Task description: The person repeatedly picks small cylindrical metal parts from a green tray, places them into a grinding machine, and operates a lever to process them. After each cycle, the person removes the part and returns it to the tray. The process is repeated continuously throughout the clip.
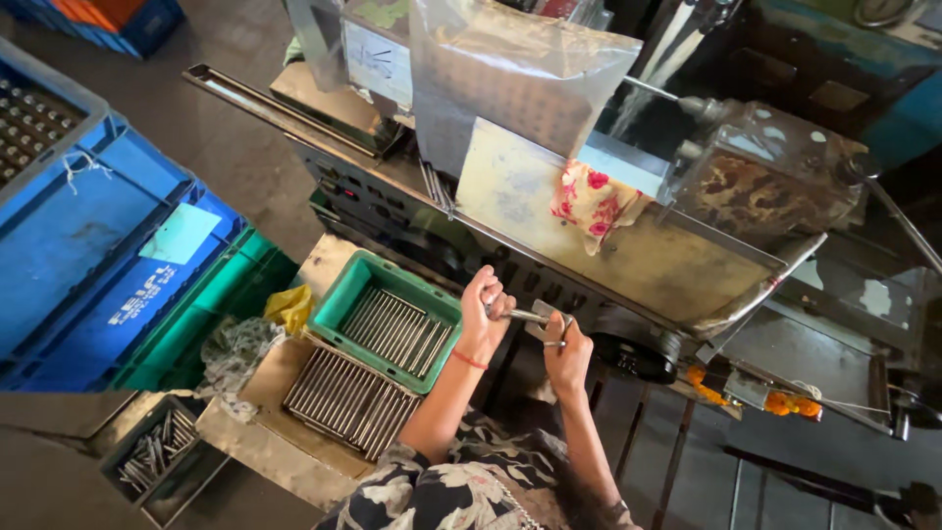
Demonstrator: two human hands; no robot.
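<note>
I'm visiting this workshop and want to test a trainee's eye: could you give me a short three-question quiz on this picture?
1. True or false: the left hand and the right hand both grip the same metal rod.
2. What colour is the small tray that holds rods beside the left hand? A red, B green, C white.
3. What hangs over the machine's metal cover, near its middle?

Key
1. True.
2. B.
3. A floral cloth, pale with red flowers.
</note>
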